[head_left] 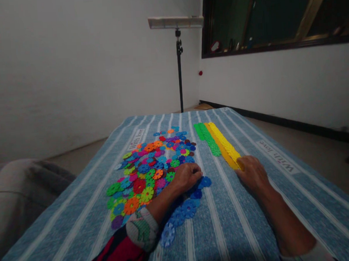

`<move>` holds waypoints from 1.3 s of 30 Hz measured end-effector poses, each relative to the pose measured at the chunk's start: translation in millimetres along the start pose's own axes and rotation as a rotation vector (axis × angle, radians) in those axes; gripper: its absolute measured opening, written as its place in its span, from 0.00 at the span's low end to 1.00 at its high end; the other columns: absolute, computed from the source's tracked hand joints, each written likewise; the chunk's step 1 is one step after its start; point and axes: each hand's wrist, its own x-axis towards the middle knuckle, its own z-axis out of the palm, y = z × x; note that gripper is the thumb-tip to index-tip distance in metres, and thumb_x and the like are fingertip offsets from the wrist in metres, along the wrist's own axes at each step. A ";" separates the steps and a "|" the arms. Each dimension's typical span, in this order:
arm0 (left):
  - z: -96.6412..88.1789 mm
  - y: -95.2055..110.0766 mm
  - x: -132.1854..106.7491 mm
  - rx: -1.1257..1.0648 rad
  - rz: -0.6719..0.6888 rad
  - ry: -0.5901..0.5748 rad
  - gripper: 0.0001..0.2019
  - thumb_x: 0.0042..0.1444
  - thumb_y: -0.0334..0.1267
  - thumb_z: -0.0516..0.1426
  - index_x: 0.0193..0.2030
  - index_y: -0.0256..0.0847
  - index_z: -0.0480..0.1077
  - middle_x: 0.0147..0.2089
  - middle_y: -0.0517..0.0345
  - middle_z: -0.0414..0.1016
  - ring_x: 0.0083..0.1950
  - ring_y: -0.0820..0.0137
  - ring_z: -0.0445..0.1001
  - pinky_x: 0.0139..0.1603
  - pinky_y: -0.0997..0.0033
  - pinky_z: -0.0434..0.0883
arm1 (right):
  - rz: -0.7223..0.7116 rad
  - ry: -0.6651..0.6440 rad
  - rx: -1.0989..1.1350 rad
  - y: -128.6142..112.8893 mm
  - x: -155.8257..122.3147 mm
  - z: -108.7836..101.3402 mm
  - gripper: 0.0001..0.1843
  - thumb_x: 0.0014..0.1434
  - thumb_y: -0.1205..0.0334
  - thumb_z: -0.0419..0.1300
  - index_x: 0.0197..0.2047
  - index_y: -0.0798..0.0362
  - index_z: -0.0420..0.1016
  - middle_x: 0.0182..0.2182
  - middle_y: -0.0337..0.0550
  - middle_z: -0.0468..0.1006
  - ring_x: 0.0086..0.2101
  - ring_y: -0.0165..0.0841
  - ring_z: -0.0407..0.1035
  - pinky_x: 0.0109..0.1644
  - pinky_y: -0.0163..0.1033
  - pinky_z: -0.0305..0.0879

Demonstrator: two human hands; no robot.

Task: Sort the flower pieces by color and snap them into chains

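A heap of notched plastic discs in many colours spreads over the left half of the cloth. My left hand is closed at the heap's right edge; its curled fingers hide whatever may be in them. Blue discs lie in a loose string below that wrist. On the right, a long overlapping row of yellow discs runs away from me, beside an orange row and a shorter green row. My right hand has its fingers closed on a yellow disc at the near end of the yellow row.
Everything lies on a blue striped cloth over a table. Behind it rises a black stand with a flat panel on top. A grey fabric-covered shape is at the left, and a dark window is at the upper right.
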 end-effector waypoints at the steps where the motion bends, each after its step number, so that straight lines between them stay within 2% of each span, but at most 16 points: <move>1: 0.1 -0.2 0.1 0.002 -0.001 0.001 0.10 0.54 0.34 0.55 0.30 0.36 0.78 0.25 0.61 0.72 0.28 0.73 0.67 0.32 0.73 0.61 | 0.004 0.000 -0.004 -0.7 0.2 -0.6 0.07 0.57 0.65 0.60 0.39 0.55 0.77 0.41 0.50 0.78 0.47 0.42 0.67 0.51 0.43 0.60; 9: -0.3 1.3 0.2 0.032 -0.001 0.001 0.10 0.54 0.34 0.55 0.30 0.36 0.78 0.27 0.59 0.74 0.29 0.73 0.69 0.33 0.73 0.63 | 0.020 0.038 0.019 -4.3 -1.0 0.1 0.09 0.59 0.61 0.61 0.42 0.54 0.78 0.44 0.51 0.78 0.48 0.43 0.67 0.51 0.44 0.61; 13: 0.1 -0.5 -0.4 0.023 0.013 0.000 0.10 0.54 0.34 0.55 0.31 0.37 0.78 0.26 0.60 0.73 0.29 0.72 0.69 0.33 0.73 0.63 | 0.016 0.084 0.028 -3.6 -3.5 0.1 0.13 0.57 0.65 0.60 0.46 0.55 0.78 0.47 0.52 0.77 0.49 0.43 0.67 0.53 0.45 0.61; 18: 0.2 -1.6 -1.2 0.028 0.014 -0.001 0.10 0.54 0.35 0.55 0.31 0.37 0.78 0.27 0.59 0.74 0.29 0.72 0.70 0.33 0.73 0.63 | 0.007 0.068 -0.005 -6.1 -3.9 -1.4 0.13 0.56 0.69 0.57 0.44 0.54 0.76 0.44 0.51 0.77 0.47 0.43 0.66 0.51 0.45 0.61; 23: -0.4 0.4 -0.7 0.041 0.014 0.000 0.11 0.55 0.35 0.55 0.32 0.37 0.79 0.28 0.58 0.75 0.30 0.72 0.70 0.34 0.73 0.64 | 0.030 0.053 -0.019 -7.2 -1.2 0.0 0.08 0.58 0.67 0.57 0.41 0.54 0.76 0.44 0.52 0.77 0.47 0.43 0.66 0.50 0.45 0.61; 32: -0.3 1.2 -1.3 0.032 0.011 -0.003 0.11 0.55 0.35 0.55 0.32 0.37 0.79 0.26 0.60 0.73 0.29 0.72 0.69 0.33 0.74 0.63 | 0.009 0.066 -0.006 -6.1 -0.6 3.5 0.08 0.59 0.62 0.59 0.42 0.54 0.75 0.43 0.50 0.77 0.47 0.42 0.66 0.51 0.43 0.60; 39: -0.1 2.1 -3.6 0.002 0.014 0.009 0.10 0.54 0.35 0.54 0.31 0.37 0.78 0.26 0.60 0.73 0.29 0.73 0.69 0.31 0.75 0.63 | 0.005 0.084 -0.007 -4.3 -2.8 2.5 0.11 0.56 0.68 0.57 0.43 0.54 0.76 0.44 0.51 0.76 0.46 0.42 0.66 0.50 0.44 0.60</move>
